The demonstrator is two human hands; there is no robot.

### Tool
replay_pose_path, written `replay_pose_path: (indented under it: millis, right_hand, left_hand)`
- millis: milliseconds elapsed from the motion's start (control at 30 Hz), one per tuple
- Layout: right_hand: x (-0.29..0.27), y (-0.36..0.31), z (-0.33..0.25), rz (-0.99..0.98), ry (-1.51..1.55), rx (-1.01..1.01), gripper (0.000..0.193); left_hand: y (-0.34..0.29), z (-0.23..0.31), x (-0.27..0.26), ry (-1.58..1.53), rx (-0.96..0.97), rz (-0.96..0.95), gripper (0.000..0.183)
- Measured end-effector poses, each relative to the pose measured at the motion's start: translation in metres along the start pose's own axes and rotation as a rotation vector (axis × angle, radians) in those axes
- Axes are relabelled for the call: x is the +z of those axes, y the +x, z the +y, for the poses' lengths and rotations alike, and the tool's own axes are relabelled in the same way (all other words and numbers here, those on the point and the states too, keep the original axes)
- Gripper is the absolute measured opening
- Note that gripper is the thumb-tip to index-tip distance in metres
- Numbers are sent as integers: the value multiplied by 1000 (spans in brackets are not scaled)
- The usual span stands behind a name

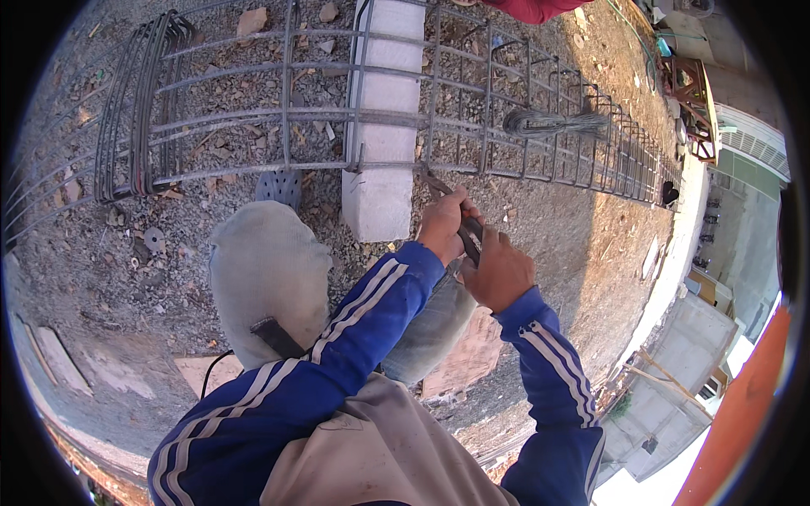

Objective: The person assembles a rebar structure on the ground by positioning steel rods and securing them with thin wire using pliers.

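Note:
My left hand point(443, 225) is closed around a dark pair of pincers point(469, 241). Just to its right, my right hand point(499, 268) also grips the handles. The tool's head reaches the lower bar of a long steel rebar cage point(388, 118), beside a crossing stirrup. Under the cage lies a pale concrete block point(377, 207), which holds the bars off the ground. Whether a wire sits in the jaws is too small to tell.
A bundle of tie wire point(557, 124) rests on the cage to the right. Several stirrups point(139, 110) are bunched at the left. Rubble point(152, 240) covers the ground. Another person's red sleeve point(536, 7) shows at the top edge.

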State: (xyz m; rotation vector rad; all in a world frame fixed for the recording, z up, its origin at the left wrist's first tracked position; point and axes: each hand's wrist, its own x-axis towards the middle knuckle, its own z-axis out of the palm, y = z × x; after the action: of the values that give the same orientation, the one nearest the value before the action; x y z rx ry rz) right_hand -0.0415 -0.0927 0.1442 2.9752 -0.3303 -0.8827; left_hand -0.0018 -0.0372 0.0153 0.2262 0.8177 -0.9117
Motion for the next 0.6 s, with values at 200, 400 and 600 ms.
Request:
replay_pose_path:
  millis: [200, 400, 600]
  right_hand:
    - [-31, 33, 16, -131, -104, 16, 32]
    - [46, 7, 32, -164, 478, 168, 37]
    - [94, -10, -4, -629, 1656, 558, 22]
  left_hand:
    - [9, -3, 23, -92, 42, 108, 29]
    - [3, -10, -12, 317, 144, 63, 27]
    - [6, 13, -60, 31, -98, -266, 27]
